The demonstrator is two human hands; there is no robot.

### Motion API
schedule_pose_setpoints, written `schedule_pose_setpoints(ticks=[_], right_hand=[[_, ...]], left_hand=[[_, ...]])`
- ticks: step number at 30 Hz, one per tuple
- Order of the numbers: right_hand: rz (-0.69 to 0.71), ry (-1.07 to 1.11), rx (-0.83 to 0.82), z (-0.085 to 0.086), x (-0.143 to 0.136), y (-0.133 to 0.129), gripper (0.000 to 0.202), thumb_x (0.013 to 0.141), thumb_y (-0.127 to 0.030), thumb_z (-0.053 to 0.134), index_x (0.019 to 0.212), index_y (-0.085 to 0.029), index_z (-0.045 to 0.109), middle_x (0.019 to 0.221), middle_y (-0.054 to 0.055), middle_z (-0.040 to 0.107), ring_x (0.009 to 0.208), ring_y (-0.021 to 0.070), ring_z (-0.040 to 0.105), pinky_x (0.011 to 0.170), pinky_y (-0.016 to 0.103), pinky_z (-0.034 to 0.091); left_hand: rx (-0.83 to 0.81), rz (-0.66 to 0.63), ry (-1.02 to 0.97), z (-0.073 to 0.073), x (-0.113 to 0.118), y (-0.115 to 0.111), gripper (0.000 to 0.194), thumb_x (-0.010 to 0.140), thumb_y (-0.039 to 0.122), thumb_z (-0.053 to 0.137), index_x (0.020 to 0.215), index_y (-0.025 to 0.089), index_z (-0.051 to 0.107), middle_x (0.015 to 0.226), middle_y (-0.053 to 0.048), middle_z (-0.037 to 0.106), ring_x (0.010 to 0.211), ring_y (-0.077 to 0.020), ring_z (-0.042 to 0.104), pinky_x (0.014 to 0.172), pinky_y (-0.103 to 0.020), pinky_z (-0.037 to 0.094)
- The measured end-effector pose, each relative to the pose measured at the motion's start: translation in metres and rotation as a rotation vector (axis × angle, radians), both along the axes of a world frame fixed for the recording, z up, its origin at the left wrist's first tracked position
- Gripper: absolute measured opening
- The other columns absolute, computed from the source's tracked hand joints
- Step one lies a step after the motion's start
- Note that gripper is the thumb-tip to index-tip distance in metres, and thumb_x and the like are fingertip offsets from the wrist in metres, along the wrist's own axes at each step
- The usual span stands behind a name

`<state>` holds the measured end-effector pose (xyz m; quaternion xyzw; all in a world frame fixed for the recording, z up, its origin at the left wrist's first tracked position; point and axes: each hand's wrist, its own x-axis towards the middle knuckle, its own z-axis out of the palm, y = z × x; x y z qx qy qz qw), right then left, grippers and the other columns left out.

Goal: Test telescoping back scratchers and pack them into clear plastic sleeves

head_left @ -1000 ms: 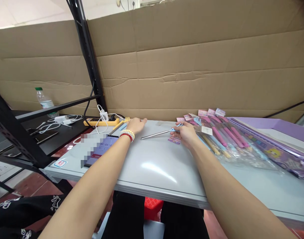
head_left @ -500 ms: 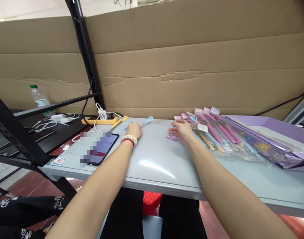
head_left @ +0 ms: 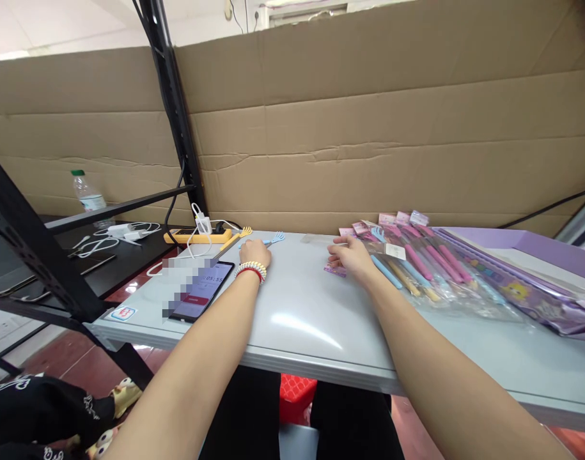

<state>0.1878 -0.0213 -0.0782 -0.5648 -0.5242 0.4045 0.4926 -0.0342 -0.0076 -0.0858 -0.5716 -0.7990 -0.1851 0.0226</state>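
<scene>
My left hand (head_left: 255, 254), with a beaded bracelet at the wrist, is closed around a light blue back scratcher (head_left: 277, 239). Its fork-like head shows to the right of the hand, and a bit of blue handle shows to the left. Just beyond lies a yellow back scratcher (head_left: 239, 236). My right hand (head_left: 348, 257) has its fingers apart, low over the table beside a small purple card (head_left: 335, 271); the thumb is partly hidden. To its right lie several bagged back scratchers (head_left: 419, 259) with pink, blue and yellow handles. A flat clear wrapper (head_left: 315, 239) lies behind the hands.
A phone (head_left: 203, 291) lies on the grey table (head_left: 311, 306) left of my left arm. Behind it are a yellow power strip (head_left: 196, 237) and white cables. At right stands a purple box (head_left: 527, 246). Cardboard (head_left: 344, 128) walls the back; a black rack post (head_left: 177, 108) rises at left.
The blue back scratcher has slid left in my left hand's grip, its head now closer to the hand and the yellow one. My right hand has barely moved. The view has shifted slightly.
</scene>
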Motion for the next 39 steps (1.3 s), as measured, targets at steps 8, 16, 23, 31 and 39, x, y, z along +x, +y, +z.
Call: schedule_pose_setpoints(ticks=[8, 16, 23, 31, 39], right_hand=[[-0.005, -0.037, -0.002, 0.002, -0.001, -0.002, 0.027, 0.072, -0.016, 0.063, 0.095, -0.018, 0.049, 0.066, -0.001, 0.058, 0.048, 0.0095, 0.054, 0.044, 0.022, 0.046], [0.018, -0.114, 0.024, 0.001, -0.001, -0.002, 0.025, 0.073, -0.019, 0.06, 0.096, -0.018, 0.05, 0.068, 0.001, 0.059, 0.054, 0.0117, 0.057, 0.045, 0.022, 0.045], [0.049, -0.187, 0.072, -0.007, 0.002, 0.003, 0.021, 0.072, -0.022, 0.059, 0.091, -0.018, 0.053, 0.068, 0.002, 0.061, 0.057, 0.0124, 0.059, 0.047, 0.021, 0.044], [0.033, -0.269, 0.093, -0.01, 0.005, 0.006, 0.015, 0.071, -0.025, 0.058, 0.084, -0.018, 0.055, 0.072, 0.003, 0.064, 0.062, 0.0127, 0.06, 0.048, 0.02, 0.042], [0.021, -0.34, 0.104, -0.009, 0.006, 0.004, 0.015, 0.069, -0.028, 0.056, 0.079, -0.018, 0.058, 0.072, 0.003, 0.065, 0.063, 0.0136, 0.06, 0.051, 0.022, 0.041]], left_hand=[[0.015, 0.096, 0.117, 0.01, -0.011, 0.014, 0.032, 0.086, 0.009, 0.04, 0.104, 0.01, 0.067, 0.104, -0.02, 0.066, 0.105, -0.0267, 0.06, 0.084, -0.036, 0.046], [0.016, 0.132, 0.14, 0.011, -0.014, 0.016, 0.034, 0.087, 0.007, 0.037, 0.105, 0.008, 0.066, 0.105, -0.021, 0.064, 0.102, -0.0263, 0.06, 0.079, -0.034, 0.046], [0.066, 0.135, 0.214, 0.006, -0.013, 0.014, 0.039, 0.089, 0.009, 0.032, 0.11, 0.006, 0.065, 0.118, -0.022, 0.056, 0.11, -0.0292, 0.051, 0.085, -0.037, 0.042], [-0.017, 0.041, 0.236, -0.002, -0.004, 0.011, 0.04, 0.086, 0.019, 0.036, 0.111, 0.008, 0.066, 0.12, -0.022, 0.056, 0.113, -0.0308, 0.048, 0.09, -0.04, 0.036], [-0.039, 0.087, 0.202, -0.001, -0.007, 0.014, 0.048, 0.086, 0.034, 0.039, 0.114, 0.005, 0.063, 0.123, -0.023, 0.053, 0.113, -0.0318, 0.046, 0.089, -0.039, 0.037]])
